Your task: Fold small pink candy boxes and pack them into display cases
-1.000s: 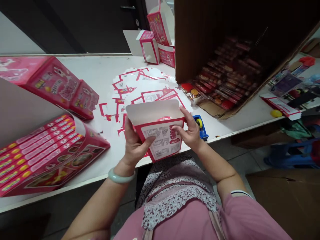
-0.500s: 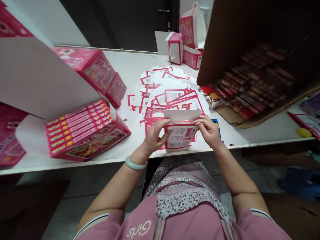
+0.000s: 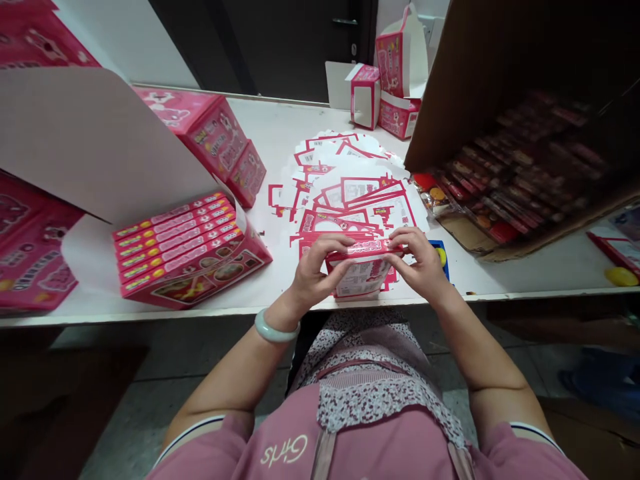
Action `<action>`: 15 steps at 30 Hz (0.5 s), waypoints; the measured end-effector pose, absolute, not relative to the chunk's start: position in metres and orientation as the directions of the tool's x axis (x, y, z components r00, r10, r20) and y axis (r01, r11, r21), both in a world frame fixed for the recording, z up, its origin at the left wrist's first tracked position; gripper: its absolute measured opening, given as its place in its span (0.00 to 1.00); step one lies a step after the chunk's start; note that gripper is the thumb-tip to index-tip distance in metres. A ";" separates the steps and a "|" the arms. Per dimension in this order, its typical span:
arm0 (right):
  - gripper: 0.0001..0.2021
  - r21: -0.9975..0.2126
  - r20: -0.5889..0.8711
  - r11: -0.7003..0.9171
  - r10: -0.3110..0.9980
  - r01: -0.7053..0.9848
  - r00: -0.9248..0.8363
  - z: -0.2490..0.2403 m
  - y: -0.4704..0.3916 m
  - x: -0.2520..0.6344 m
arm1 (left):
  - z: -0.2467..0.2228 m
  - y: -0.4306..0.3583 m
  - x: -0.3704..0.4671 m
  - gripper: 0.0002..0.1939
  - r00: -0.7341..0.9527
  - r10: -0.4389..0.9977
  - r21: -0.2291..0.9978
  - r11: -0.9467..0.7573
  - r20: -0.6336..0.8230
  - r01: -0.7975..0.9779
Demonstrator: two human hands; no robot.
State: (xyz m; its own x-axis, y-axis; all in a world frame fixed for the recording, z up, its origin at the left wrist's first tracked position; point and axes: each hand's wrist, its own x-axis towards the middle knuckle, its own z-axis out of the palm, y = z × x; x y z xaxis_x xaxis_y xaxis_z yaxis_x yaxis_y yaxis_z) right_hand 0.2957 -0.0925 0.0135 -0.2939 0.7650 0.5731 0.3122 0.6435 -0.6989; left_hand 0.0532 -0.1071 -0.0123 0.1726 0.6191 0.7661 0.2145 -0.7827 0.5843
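Observation:
A small pink-and-white printed box (image 3: 363,276) stands upright near the table's front edge, its pink top flap folded down over the opening. My left hand (image 3: 323,270) grips its left end, with the thumb on the near face and the fingers over the top. At the right end my right hand (image 3: 416,261) holds it the same way. Beyond the box lies a spread pile of flat printed cartons (image 3: 360,193), partly hidden by my hands.
On the left, an open display box (image 3: 200,273) holds several slim pink boxes in a row. Larger pink boxes (image 3: 220,143) stand behind it. To the right, a big brown cardboard box (image 3: 445,87) lies tipped with wrapped packets (image 3: 520,173) inside. A blue item (image 3: 440,257) sits beside my right hand.
The box's top flap, raised and showing its white inside before, is now folded down with its pink printed side up. Both hands have closed in over the top edge.

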 end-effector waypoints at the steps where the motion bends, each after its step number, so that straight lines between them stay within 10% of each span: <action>1: 0.03 -0.687 0.579 0.646 0.764 0.333 -0.286 0.015 -0.093 0.293 | -0.010 -0.107 0.055 0.08 0.145 0.630 0.590 -0.771 0.763 0.241; 15: 0.15 -0.615 0.555 0.714 0.694 0.335 -0.459 0.002 -0.123 0.284 | -0.012 -0.108 0.017 0.09 0.409 0.633 0.634 -0.758 0.657 0.155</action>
State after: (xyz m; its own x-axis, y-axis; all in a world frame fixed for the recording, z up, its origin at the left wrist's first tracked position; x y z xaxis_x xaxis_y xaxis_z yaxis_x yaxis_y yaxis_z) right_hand 0.2835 -0.1227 0.0015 -0.4587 0.6938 0.5552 0.3350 0.7137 -0.6151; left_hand 0.0166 -0.1079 -0.0119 0.4091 0.6332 0.6570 0.1554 -0.7579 0.6336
